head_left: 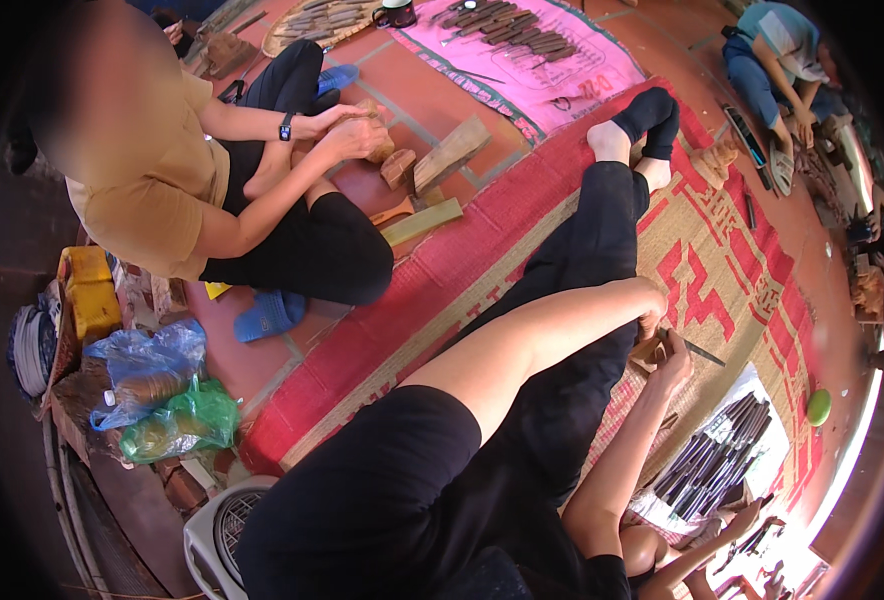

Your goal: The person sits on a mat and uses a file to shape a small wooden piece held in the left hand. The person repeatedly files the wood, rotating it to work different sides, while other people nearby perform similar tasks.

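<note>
My left hand (652, 302) reaches across my outstretched legs and is closed on a small light-brown wooden piece (646, 353). Close by it, my right hand (673, 368) is closed with its fingers bent. A narrow dark bladed tool (705, 353) sticks out from between its fingers, pointing away from the wood. The tool's handle and kind are hidden by the fingers. Both hands are over the red and tan woven mat (702, 290), beside my dark trouser leg.
Many dark-handled tools (717, 455) lie on a white sheet at right. More tools rest on a pink cloth (602, 60). A person in a tan shirt (152, 190) holds wood at left, near wooden blocks (452, 155). Plastic bags (182, 420) and a fan (227, 530) stand lower left.
</note>
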### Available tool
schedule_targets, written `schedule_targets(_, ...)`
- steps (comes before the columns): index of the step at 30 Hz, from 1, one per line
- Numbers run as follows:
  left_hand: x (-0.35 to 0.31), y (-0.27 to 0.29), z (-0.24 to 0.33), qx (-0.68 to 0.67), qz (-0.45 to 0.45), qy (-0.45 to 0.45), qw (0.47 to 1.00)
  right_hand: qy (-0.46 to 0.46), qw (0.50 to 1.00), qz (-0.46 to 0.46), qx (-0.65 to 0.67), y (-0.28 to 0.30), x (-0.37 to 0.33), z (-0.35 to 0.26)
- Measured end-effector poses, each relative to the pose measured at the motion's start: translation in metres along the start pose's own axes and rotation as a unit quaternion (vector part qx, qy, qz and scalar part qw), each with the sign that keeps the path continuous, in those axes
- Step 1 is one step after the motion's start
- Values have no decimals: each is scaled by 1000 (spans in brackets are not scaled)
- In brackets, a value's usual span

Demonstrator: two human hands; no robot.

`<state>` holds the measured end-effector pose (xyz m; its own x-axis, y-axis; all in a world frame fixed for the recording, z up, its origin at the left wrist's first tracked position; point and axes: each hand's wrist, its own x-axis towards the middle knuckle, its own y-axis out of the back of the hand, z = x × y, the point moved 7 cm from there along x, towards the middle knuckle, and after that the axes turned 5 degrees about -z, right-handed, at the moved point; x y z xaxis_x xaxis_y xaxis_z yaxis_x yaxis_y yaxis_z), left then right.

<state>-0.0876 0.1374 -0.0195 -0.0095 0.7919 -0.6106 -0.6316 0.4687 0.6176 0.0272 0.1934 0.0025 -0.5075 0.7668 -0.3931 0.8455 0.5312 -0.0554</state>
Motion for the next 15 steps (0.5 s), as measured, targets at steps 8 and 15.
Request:
schedule_targets(8,-3,1,2,-8,3,-1,1000,-3,998,25,-59,10,2,3)
schedule_targets(15,-8,4,5,-3,2,-10,1000,19,999,-38,12,1,6,12)
